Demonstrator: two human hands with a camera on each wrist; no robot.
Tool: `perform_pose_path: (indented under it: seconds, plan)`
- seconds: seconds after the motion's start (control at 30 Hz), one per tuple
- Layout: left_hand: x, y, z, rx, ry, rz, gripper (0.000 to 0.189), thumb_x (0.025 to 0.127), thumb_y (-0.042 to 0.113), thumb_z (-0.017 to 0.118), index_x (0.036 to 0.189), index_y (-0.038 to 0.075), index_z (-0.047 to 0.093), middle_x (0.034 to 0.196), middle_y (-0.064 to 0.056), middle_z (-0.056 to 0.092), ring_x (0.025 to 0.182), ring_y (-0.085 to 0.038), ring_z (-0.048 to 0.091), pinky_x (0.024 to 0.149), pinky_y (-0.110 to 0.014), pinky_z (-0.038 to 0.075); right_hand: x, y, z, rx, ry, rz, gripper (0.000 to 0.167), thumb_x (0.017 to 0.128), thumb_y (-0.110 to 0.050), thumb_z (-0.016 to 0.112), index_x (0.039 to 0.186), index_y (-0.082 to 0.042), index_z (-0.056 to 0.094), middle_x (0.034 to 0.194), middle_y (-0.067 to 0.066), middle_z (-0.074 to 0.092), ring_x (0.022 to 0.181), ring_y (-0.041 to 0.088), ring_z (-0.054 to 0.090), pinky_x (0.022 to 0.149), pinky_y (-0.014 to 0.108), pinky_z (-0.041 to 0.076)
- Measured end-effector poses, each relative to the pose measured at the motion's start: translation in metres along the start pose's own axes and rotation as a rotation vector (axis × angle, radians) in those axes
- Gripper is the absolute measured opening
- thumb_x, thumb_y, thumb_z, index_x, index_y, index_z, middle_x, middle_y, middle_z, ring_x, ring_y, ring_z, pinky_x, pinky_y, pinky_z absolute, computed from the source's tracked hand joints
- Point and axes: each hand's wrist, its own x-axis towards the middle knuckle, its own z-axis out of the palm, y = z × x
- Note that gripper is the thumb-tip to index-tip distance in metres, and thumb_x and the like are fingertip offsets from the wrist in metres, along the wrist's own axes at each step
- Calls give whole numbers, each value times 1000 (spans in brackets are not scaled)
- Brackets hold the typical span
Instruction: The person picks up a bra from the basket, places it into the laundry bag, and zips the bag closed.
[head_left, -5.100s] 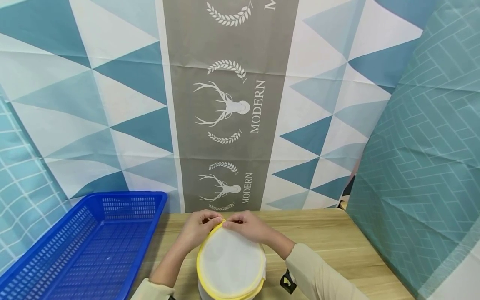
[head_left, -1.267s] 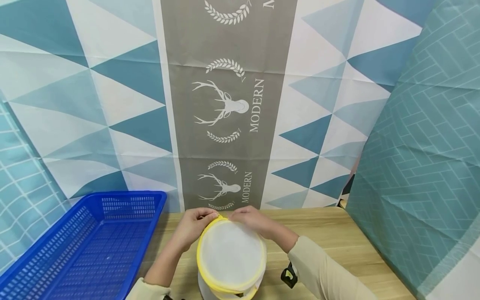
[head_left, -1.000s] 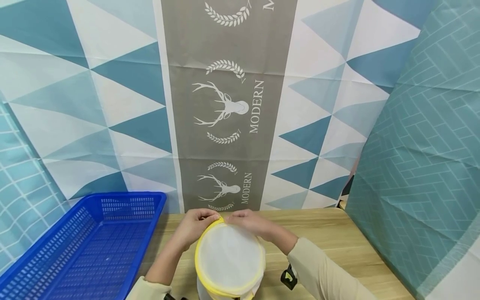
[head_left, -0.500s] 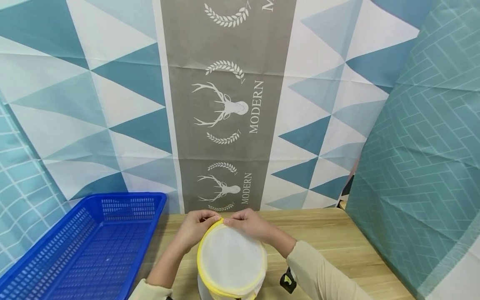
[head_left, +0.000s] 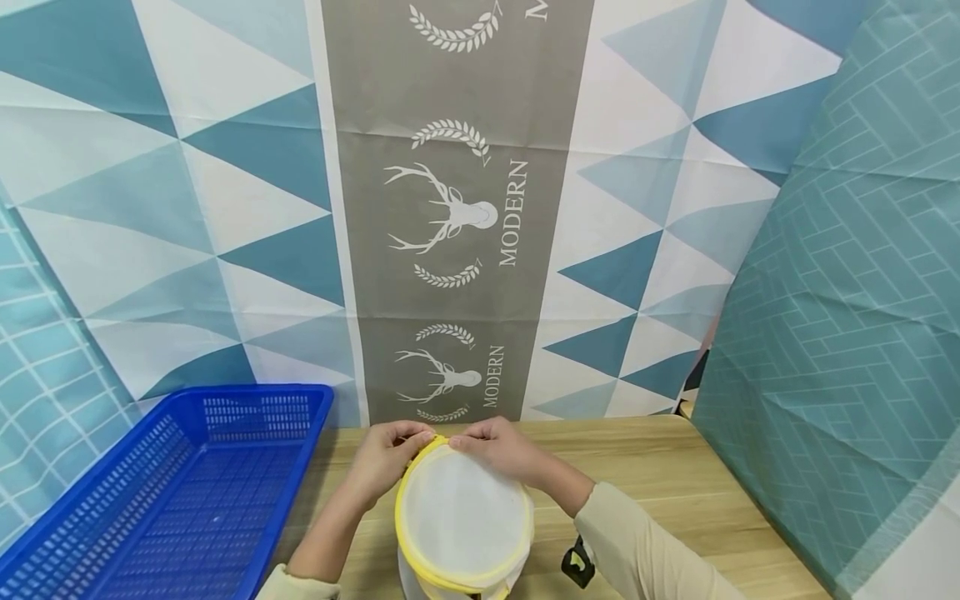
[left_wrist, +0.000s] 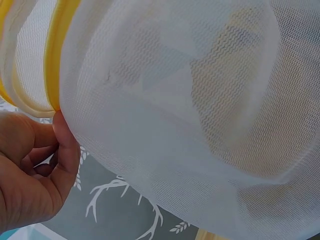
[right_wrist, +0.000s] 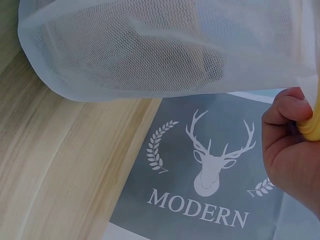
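Note:
A round white mesh laundry bag [head_left: 465, 512] with yellow trim stands upright on the table, its circular top facing me. At the far edge of that top, my left hand [head_left: 381, 462] pinches the yellow trim between thumb and fingers. Close beside it, my right hand [head_left: 501, 450] grips the same edge, thumb on top. In the left wrist view, the fingertips meet the yellow band [left_wrist: 53, 60] where the top joins the see-through mesh side. The right wrist view has curled fingers around a yellow piece [right_wrist: 311, 125] at the frame's edge.
A blue perforated plastic basket [head_left: 258, 387] stands to the left. The wooden table [head_left: 645, 483] ends at a patterned cloth backdrop [head_left: 442, 208], with a teal cloth [head_left: 847, 317] hanging on the right. A black strap piece [head_left: 577, 565] shows by the right sleeve.
Both hands stay at the bag's far edge. My right hand's thumb has come forward over the rim since about a second ago. Compared with the oldest frame, the top sits slightly rounder toward me.

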Motion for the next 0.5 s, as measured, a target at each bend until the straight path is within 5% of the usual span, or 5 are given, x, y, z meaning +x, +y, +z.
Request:
perform_pose_path:
  seconds: [0.33, 0.5]
  plan:
    - [0, -1, -1, 29, -12, 20, 15, 89, 11, 62, 95, 1, 71, 87, -8, 69, 72, -12, 61, 61, -24, 51, 1, 2, 1, -49, -45, -52, 28, 96, -29, 52, 111, -10, 66, 100, 7, 66, 77, 7, 58, 64, 22, 50]
    - [1, -1, -1, 44, -32, 36, 14, 90, 11, 61, 94, 3, 71, 87, -7, 69, 74, -11, 61, 62, -24, 51, 3, 1, 1, -82, -76, -83, 25, 94, -29, 56, 105, -11, 69, 93, 6, 68, 70, 6, 59, 60, 22, 51]
